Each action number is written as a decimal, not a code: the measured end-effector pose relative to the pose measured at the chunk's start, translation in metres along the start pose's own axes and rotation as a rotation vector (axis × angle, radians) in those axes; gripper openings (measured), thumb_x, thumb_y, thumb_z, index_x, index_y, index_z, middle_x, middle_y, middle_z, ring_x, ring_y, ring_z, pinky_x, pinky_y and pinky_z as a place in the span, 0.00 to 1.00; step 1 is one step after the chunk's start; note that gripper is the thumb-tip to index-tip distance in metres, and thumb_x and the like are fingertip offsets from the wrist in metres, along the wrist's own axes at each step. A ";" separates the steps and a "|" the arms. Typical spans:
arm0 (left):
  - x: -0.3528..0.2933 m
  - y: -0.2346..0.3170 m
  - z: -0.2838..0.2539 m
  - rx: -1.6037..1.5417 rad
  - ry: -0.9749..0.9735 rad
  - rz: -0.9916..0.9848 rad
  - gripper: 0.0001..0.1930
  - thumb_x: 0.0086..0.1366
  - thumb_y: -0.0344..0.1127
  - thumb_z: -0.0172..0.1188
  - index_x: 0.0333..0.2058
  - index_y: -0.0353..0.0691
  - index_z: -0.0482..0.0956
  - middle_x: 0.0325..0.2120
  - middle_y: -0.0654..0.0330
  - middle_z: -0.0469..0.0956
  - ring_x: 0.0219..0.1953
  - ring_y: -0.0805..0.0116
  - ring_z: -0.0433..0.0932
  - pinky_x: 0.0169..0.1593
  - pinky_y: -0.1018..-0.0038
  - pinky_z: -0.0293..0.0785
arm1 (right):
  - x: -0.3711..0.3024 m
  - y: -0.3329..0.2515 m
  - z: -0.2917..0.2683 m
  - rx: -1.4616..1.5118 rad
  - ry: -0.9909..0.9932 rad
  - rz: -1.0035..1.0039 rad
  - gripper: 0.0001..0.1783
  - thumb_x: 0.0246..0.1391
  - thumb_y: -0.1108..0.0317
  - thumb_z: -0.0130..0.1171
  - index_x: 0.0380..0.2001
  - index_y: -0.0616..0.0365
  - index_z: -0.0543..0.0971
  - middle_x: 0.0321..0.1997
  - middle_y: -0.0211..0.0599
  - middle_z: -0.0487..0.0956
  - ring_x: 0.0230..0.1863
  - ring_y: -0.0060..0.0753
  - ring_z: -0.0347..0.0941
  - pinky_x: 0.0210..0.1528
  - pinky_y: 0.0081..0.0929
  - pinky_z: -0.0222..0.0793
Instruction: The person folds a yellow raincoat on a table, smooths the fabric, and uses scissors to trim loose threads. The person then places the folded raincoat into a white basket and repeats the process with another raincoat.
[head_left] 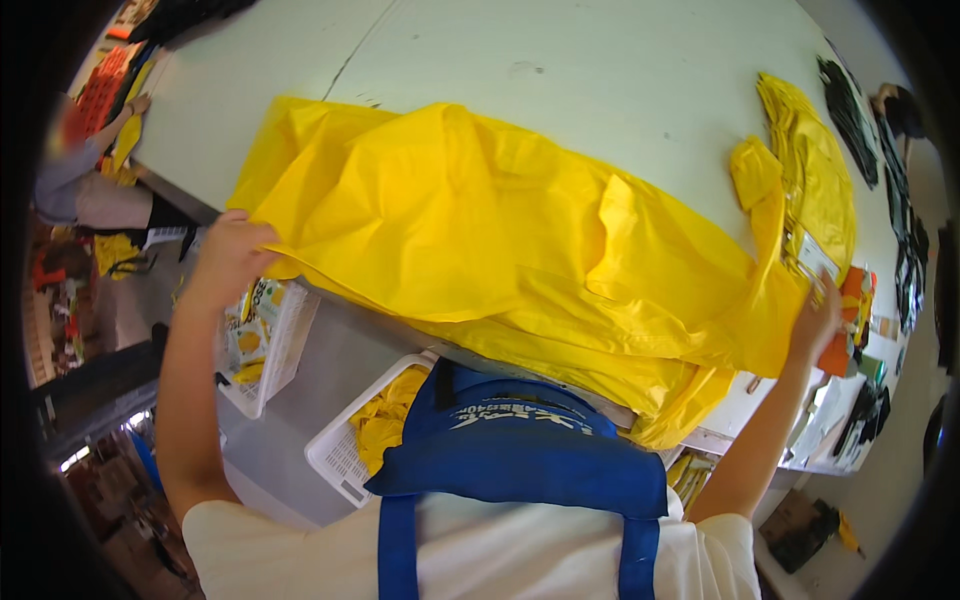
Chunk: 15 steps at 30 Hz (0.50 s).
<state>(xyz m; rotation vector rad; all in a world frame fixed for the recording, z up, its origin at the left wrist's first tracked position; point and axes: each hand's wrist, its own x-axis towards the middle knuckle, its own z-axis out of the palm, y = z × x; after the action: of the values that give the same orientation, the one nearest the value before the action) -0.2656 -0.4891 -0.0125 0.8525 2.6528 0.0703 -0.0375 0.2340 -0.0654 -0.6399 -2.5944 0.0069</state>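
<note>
A large yellow garment [430, 220] of smooth, raincoat-like fabric lies spread and wrinkled along the near side of the pale table. My left hand [235, 250] is closed on its left edge, just past the table's front edge. At the other end, my right hand [820, 315] has its fingers bent at the garment's right edge and appears to pinch it; the fingertips are partly unclear. A folded part of the garment hangs over the front edge near my blue apron [520, 465]. Just beyond my right hand is a pile of folded yellow garments [815, 160] with a white label.
Below the table edge stand a white basket [335, 465] with yellow fabric and another white basket [285, 350] with printed packs. Black items [850, 120] and an orange piece [855, 300] lie at the table's right. Another person's arm [110, 135] reaches in at far left.
</note>
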 end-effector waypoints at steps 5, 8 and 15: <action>-0.007 -0.084 -0.034 -1.394 0.537 -0.563 0.18 0.68 0.43 0.49 0.49 0.36 0.70 0.45 0.63 0.76 0.43 0.72 0.76 0.45 0.75 0.71 | 0.009 0.017 0.093 -0.190 -0.349 0.326 0.33 0.54 0.43 0.51 0.49 0.63 0.73 0.53 0.51 0.73 0.57 0.50 0.66 0.58 0.41 0.60; -0.036 -0.127 -0.011 -1.406 0.296 -0.870 0.22 0.67 0.47 0.49 0.53 0.38 0.67 0.47 0.62 0.74 0.47 0.70 0.75 0.49 0.73 0.71 | 0.003 0.033 0.108 -0.129 -0.534 0.571 0.39 0.50 0.36 0.49 0.46 0.64 0.75 0.50 0.54 0.74 0.55 0.51 0.68 0.57 0.43 0.61; -0.054 -0.114 0.001 -1.412 0.032 -0.570 0.21 0.60 0.36 0.58 0.51 0.36 0.69 0.47 0.62 0.75 0.47 0.69 0.75 0.51 0.71 0.70 | 0.000 -0.013 0.077 -0.337 -0.766 0.453 0.34 0.49 0.38 0.48 0.41 0.60 0.79 0.43 0.55 0.77 0.47 0.54 0.74 0.51 0.45 0.67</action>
<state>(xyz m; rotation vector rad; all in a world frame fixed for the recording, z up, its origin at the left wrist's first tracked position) -0.2878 -0.6134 -0.0137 -0.3615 1.9581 1.5195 -0.0771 0.2306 -0.1331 -1.6014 -3.1154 -0.0515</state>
